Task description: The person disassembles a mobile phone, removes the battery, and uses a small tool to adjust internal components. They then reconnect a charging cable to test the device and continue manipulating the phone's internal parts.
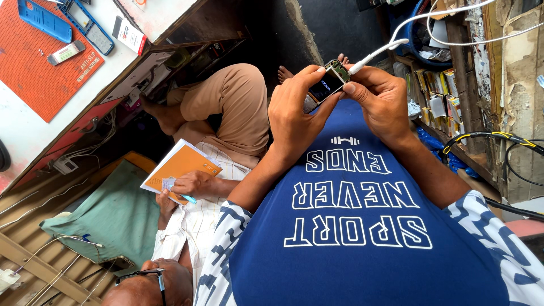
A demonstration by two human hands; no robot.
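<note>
Nearest the camera: blue printed shirt (362,238) with patterned white-and-blue sleeves, worn by the person. Above it, held out in front of the chest: one small phone (328,84), casing removed, dark screen lit, circuit parts exposed at its upper end. Left hand (294,116): fingers closed around the phone's left side, thumb and forefinger pinching its edges. Right hand (382,102): fingers gripping the phone's right end, thumb pressed on its edge just below the plug. White cable (377,54): plugged into the phone's upper end, running up and to the right, out of view. Beside the wearer, lower left: a second person seated in tan trousers (232,107) and a striped shirt, that person's hand (195,184) holding an orange booklet (181,164) together with a blue pen (188,199). Upper left: white counter (22,127) carrying an orange mat (39,68), blue phone casings (45,20) lying on the mat. Right: wooden shelves (436,96) stacked with small boxes, with black and yellow cables (493,136) near them.
</note>
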